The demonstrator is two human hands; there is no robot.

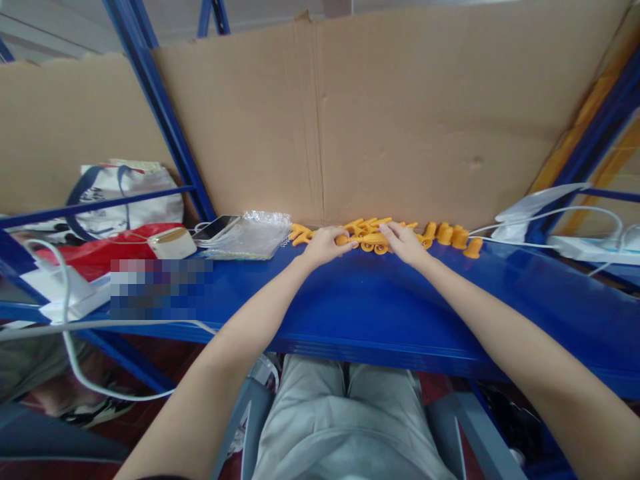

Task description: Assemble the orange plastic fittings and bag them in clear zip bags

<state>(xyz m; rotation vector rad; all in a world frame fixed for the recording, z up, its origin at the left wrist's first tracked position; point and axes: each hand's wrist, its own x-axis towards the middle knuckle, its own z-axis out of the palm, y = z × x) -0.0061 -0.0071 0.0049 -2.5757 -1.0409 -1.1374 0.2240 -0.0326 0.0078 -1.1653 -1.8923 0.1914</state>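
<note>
My left hand point(325, 248) is closed, thumb and fingers around one end of an orange-yellow plastic part point(371, 238) at the back of the blue table. From the right, my right hand point(406, 245) pinches towards the other end of that part with its fingertips. Just below it, several round orange-yellow pieces point(381, 249) show small dark centres. Behind my hands lie several branching orange-yellow pieces point(367, 225), and more of them point(300, 233) sit left of my left hand. Several cup-shaped orange-yellow pieces point(459, 237) stand right of my right hand.
The blue tabletop point(360, 300) backs onto a cardboard panel point(400, 120). Left are clear plastic bags point(257, 237), a phone point(216, 228), a white-gold box point(173, 243), a red bag point(120, 250) and a white tote point(133, 200). White cables point(525, 241) lie at right.
</note>
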